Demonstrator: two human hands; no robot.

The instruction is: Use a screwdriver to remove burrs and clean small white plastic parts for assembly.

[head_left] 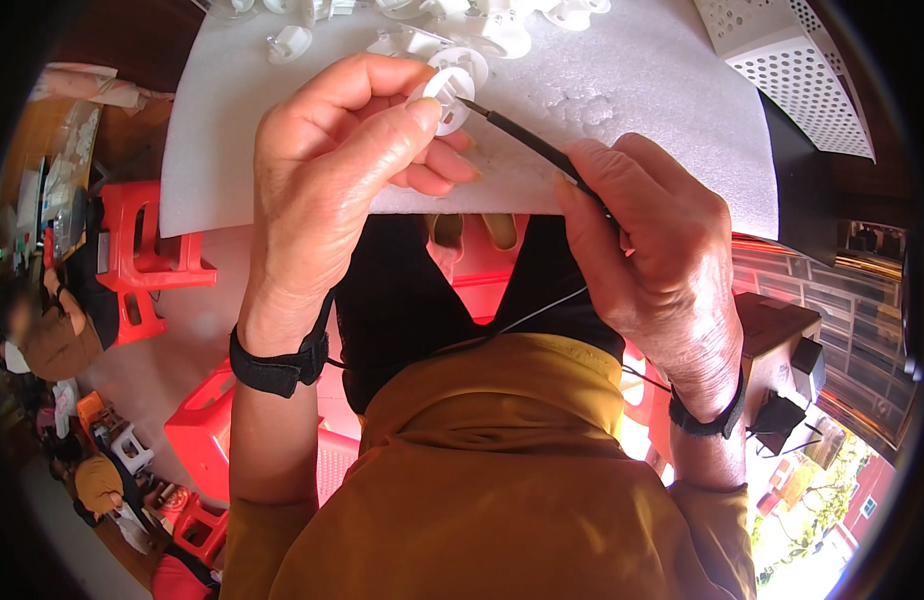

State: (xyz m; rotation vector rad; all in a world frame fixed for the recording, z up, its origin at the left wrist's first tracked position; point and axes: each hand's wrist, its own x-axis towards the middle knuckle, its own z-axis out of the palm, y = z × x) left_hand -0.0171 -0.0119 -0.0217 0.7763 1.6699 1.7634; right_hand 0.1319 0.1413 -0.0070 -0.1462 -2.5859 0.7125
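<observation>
My left hand (322, 170) pinches a small round white plastic part (444, 90) with slots in it, between thumb and fingers near the table's front edge. Another round white piece (469, 62) shows just behind it; whether the two are joined I cannot tell. A slim black pen-like tool (530, 140) with a pointed tip is gripped in my right hand (667, 250). Its tip meets the face of the white part or hovers right over it. Black straps circle both my wrists.
White foam sheeting (672, 120) covers the table. Several white plastic parts (497, 32) lie heaped at the far side, with one piece (289, 43) apart to the left. At the far right stands a white perforated basket (817, 85). Red stools (132, 255) and other people are on the left.
</observation>
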